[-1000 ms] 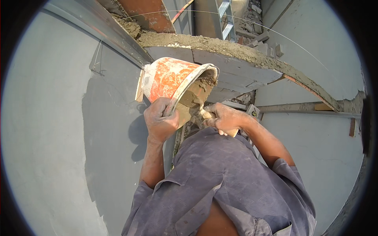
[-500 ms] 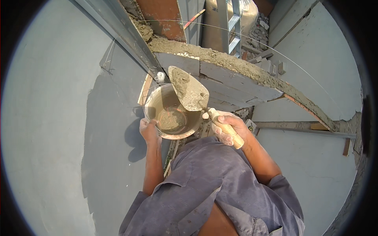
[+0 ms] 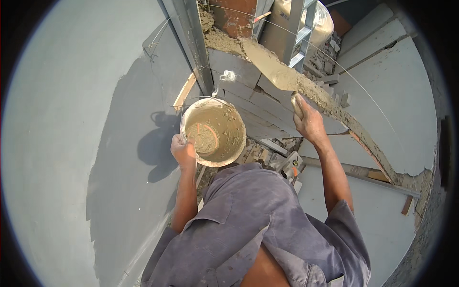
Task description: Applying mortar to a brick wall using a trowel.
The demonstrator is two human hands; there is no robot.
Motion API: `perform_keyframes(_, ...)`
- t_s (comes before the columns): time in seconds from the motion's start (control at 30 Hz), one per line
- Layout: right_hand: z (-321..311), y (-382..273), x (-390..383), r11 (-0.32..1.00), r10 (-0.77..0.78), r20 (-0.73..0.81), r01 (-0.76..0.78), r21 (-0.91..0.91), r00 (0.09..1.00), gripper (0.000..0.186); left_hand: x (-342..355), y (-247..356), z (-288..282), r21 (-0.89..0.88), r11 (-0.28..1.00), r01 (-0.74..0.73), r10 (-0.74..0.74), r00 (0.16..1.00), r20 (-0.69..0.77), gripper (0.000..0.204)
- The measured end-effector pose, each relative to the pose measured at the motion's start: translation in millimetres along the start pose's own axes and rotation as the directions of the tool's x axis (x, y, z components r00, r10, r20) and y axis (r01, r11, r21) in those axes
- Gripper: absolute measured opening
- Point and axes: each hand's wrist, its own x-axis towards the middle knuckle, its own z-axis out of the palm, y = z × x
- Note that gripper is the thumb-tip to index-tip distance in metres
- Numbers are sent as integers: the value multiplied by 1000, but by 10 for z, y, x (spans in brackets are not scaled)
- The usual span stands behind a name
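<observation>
My left hand (image 3: 183,150) is closed on the left rim of a bucket (image 3: 234,125), which tilts so that I see inside. Wet grey mortar (image 3: 202,138) lies at its bottom, and lumps cling to the wall. My right hand (image 3: 310,118) is wrapped round the handle of a pointed trowel (image 3: 268,66). The trowel's blade lies along the mortar bed (image 3: 318,91) on top of a block wall (image 3: 239,71), its tip toward the far left end. Mortar coats the blade, so I cannot tell how much it carries.
A metal post (image 3: 187,40) rises at the wall's left end. A string (image 3: 356,81) runs across above the wall. Behind stand a metal ladder (image 3: 300,36) and a large sack (image 3: 276,24), with loose rubble (image 3: 327,62) alongside. A grey plastered wall (image 3: 119,129) is close on my left.
My right hand has carried the trowel from above the bucket, forward and right, onto the top of the wall. The bucket stays in my left hand, its inside more in view. The view has shifted slightly.
</observation>
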Motion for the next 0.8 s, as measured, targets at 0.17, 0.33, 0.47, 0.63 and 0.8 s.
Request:
perform_keyframes(0.17,311,-193,-990,951,-32,427,-104,290,904,67,-82,125,-64,19,1000,12,-12,1000,4,10)
perform_keyframes(0.33,249,-611,-596,920,-74,621,-186,344,780,59,-43,636,222,69,992,-101,77,953,293,11)
perform_keyframes(0.47,452,-809,-570,983,-135,552,42,178,823,63,-68,1129,553,11,976,-216,190,881,433,14)
perform_keyframes(0.63,-176,-737,-344,982,14,555,94,-164,832,65,-3,1406,635,140,898,-417,339,859,383,8)
perform_keyframes(0.8,260,-717,-545,994,96,321,-74,-80,942,50,-363,1492,792,216,757,-616,478,748,460,8)
